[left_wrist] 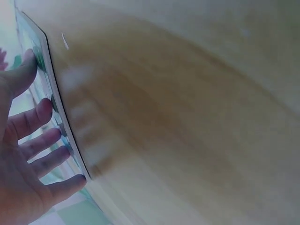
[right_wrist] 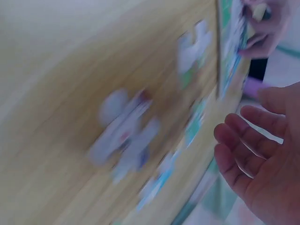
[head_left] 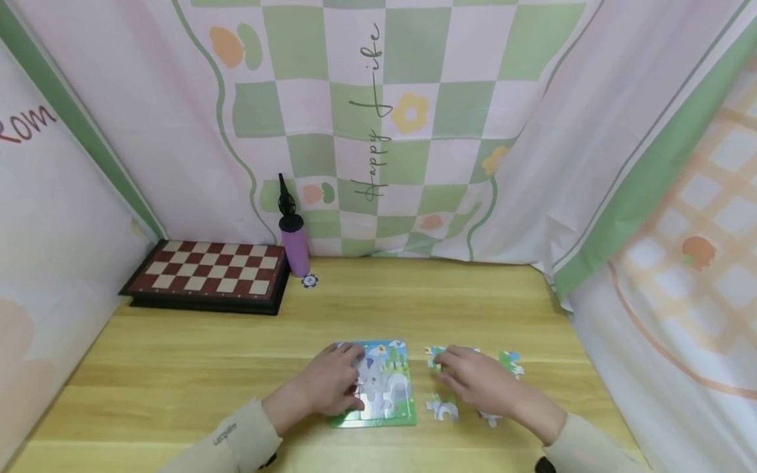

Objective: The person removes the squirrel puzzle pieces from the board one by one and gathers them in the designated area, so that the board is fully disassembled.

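A jigsaw puzzle (head_left: 399, 387) with a grey cartoon animal and a green border lies on the wooden table in the head view. My left hand (head_left: 328, 384) rests on its left side, fingers loosely bent over the edge; the left wrist view shows fingertips (left_wrist: 44, 108) along that edge, gripping nothing. Just right of the puzzle, my right hand (head_left: 479, 381) hovers over loose pieces, its fingers relaxed. Among these are a grey-and-green piece (head_left: 442, 408) and a green-and-blue piece (head_left: 511, 362). In the right wrist view the palm holds nothing, and the loose pieces (right_wrist: 124, 133) are blurred.
A folded chessboard case (head_left: 209, 269) sits at the back left of the table. Beside it stands a purple hand pump (head_left: 295, 246) with a black top, and a small round chip (head_left: 310, 281) lies at its foot. Printed curtains (head_left: 414, 157) enclose the table.
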